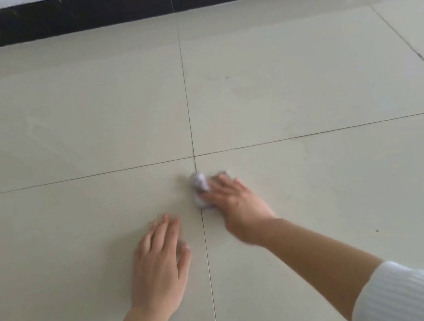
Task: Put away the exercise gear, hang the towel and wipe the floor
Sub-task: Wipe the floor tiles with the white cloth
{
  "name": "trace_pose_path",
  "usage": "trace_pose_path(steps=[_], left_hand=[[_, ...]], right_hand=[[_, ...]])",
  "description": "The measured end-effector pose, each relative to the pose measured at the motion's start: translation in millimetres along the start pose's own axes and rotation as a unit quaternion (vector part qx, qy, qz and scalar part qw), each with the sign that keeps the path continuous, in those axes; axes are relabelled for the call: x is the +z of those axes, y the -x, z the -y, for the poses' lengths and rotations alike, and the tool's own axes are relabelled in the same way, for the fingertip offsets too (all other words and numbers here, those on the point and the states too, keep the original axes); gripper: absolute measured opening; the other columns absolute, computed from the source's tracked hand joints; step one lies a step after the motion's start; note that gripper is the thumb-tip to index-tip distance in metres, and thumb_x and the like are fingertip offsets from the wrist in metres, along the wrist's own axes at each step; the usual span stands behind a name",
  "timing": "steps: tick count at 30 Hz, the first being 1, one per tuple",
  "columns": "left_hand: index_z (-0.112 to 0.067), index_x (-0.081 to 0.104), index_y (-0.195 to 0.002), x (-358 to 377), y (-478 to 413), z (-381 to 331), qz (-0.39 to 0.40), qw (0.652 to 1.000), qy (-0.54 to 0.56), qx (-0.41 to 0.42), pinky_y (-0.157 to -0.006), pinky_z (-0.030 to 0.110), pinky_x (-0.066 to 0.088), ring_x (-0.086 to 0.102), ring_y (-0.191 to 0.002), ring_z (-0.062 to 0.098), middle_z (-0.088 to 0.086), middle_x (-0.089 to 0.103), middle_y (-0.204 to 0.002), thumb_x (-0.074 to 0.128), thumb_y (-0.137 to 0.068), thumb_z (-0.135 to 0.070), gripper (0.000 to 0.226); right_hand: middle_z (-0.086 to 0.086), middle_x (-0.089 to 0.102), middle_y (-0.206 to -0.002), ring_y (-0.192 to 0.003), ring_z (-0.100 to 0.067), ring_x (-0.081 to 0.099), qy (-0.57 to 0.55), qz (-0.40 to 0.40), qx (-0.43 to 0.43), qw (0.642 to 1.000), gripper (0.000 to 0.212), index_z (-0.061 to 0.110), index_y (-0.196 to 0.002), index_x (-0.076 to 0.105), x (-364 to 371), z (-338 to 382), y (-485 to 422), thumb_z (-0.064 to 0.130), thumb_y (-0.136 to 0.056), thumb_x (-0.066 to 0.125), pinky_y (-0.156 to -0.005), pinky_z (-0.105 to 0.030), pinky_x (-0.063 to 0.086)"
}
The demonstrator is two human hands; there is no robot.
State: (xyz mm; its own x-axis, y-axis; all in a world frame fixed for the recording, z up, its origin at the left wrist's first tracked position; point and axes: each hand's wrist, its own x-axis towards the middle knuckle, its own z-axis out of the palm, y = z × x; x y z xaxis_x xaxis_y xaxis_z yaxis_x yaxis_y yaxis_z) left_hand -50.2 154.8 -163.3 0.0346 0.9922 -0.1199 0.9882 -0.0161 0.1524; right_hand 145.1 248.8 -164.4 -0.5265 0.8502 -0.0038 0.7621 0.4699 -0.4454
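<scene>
Step in hand, by my read: the floor-wipe part of the task; no towel or exercise gear in shot. The right hand (235, 201) lies on a small crumpled wad (200, 190), pale grey-white, tissue or cloth (too blurred to tell). Its fingers look mostly straight and spread over the top, pressing the wad to the tile, not clenched; can't tell if the thumb hooks round it. The wad sits on the floor (303, 76), just right of the vertical grout line (187, 108) and just below where the lines cross, prob. b/c that seam is the bit being cleaned. The left hand (160, 262) is flat on the tile just left of the same line, near the wad but apart, fingers relaxed and extended, holding nothing. It's prob. a prop for body weight so the other arm can push freely. Materials: big square cream tiles, glossy & hard, w/ window glare at the upper right and thin dark grout, so a soft wad should slide easily. Black stone-look skirting (52, 17) w/ white veins runs along the far edge. A white ribbed sleeve (409, 292) is bunched above the right forearm, likely to keep it off the floor. A tiny dark speck (377, 230) lies well right of the wad.
</scene>
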Motion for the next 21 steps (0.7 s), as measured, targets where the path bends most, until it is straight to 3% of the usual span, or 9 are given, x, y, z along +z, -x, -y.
trace_pose_path(steps=[2, 4, 6, 8, 11, 14, 17, 21], left_hand=[[-0.012, 0.044, -0.139, 0.8, -7.7, -2.4, -0.003, 1.000, -0.017, -0.015, -0.099, 0.038, 0.030, 0.049, -0.117, 0.032, 0.011, 0.048, -0.140, 0.030, -0.090, -0.042, 0.059], [-0.010, 0.033, -0.147, 3.1, -17.6, -2.7, -0.005, 0.999, -0.025, -0.035, -0.107, 0.040, 0.022, 0.036, -0.129, 0.034, 0.017, 0.033, -0.150, 0.024, -0.090, -0.050, 0.069], [-0.012, 0.008, -0.153, 8.0, -25.4, -0.1, -0.002, 0.999, -0.010, -0.052, -0.117, 0.038, 0.003, 0.003, -0.147, 0.029, 0.016, 0.000, -0.160, 0.012, -0.088, -0.061, 0.082], [-0.015, -0.008, -0.151, 13.5, -29.1, 2.3, 0.001, 0.998, 0.007, -0.058, -0.118, 0.036, -0.007, -0.018, -0.146, 0.020, 0.008, -0.020, -0.157, 0.002, -0.083, -0.068, 0.086], [-0.014, -0.004, -0.153, 15.2, -29.4, 1.8, -0.015, 0.998, -0.004, -0.053, -0.117, 0.033, -0.009, -0.016, -0.146, 0.020, 0.008, -0.015, -0.158, 0.001, -0.086, -0.069, 0.086], [-0.012, 0.004, -0.153, 15.6, -29.9, 2.2, -0.013, 0.999, -0.010, -0.051, -0.115, 0.033, -0.007, -0.007, -0.148, 0.023, 0.012, -0.006, -0.159, 0.004, -0.088, -0.067, 0.085], [-0.009, 0.013, -0.152, 14.1, -30.8, 2.1, -0.001, 0.999, -0.012, -0.053, -0.114, 0.036, 0.000, 0.005, -0.147, 0.029, 0.017, 0.005, -0.159, 0.013, -0.091, -0.064, 0.082], [-0.008, 0.019, -0.151, 12.7, -31.0, 2.7, 0.011, 0.998, -0.019, -0.059, -0.113, 0.038, 0.006, 0.015, -0.145, 0.033, 0.021, 0.015, -0.157, 0.016, -0.092, -0.062, 0.080]], right_hand=[[0.007, 0.037, -0.151, -0.144, -0.020, 0.023, 0.001, 0.027, -0.074, 0.997, 0.064, 0.026, -0.144, 0.041, -1.8, -0.6, 7.9, -0.002, -0.087, 0.040, -0.120, -0.031, 0.011], [0.006, 0.039, -0.151, -0.144, -0.019, 0.024, 0.006, 0.025, -0.082, 0.996, 0.064, 0.026, -0.145, 0.040, -12.6, -22.0, 9.1, -0.003, -0.088, 0.043, -0.118, -0.030, 0.012], [0.003, 0.037, -0.152, -0.145, -0.023, 0.025, 0.015, -0.008, -0.007, 1.000, 0.065, 0.027, -0.150, 0.031, -22.9, -53.0, 9.3, 0.002, -0.090, 0.042, -0.117, -0.034, 0.018], [0.001, 0.034, -0.154, -0.145, -0.027, 0.022, 0.023, -0.062, 0.109, 0.992, 0.063, 0.027, -0.152, 0.024, -34.7, -82.5, 9.6, 0.009, -0.093, 0.033, -0.115, -0.034, 0.018], [0.002, 0.019, -0.159, -0.148, -0.023, 0.005, 0.005, -0.101, 0.290, 0.952, 0.069, 0.026, -0.151, 0.021, -46.9, -102.5, 0.3, 0.002, -0.088, 0.032, -0.120, -0.037, 0.006], [0.000, 0.016, -0.159, -0.147, -0.025, 0.003, 0.001, -0.104, 0.346, 0.932, 0.071, 0.022, -0.149, 0.025, -43.9, -91.8, -33.2, -0.001, -0.082, 0.037, -0.120, -0.041, 0.004], [0.000, 0.031, -0.152, -0.141, -0.024, 0.015, -0.018, -0.087, 0.271, 0.959, 0.065, 0.024, -0.142, 0.038, -32.3, -69.3, -68.1, 0.002, -0.081, 0.039, -0.117, -0.042, 0.014], [0.002, 0.047, -0.137, -0.132, -0.020, 0.028, -0.079, -0.024, 0.077, 0.994, 0.048, 0.028, -0.130, 0.056, -13.1, -15.0, -87.8, 0.007, -0.087, 0.050, -0.109, -0.032, 0.022]])
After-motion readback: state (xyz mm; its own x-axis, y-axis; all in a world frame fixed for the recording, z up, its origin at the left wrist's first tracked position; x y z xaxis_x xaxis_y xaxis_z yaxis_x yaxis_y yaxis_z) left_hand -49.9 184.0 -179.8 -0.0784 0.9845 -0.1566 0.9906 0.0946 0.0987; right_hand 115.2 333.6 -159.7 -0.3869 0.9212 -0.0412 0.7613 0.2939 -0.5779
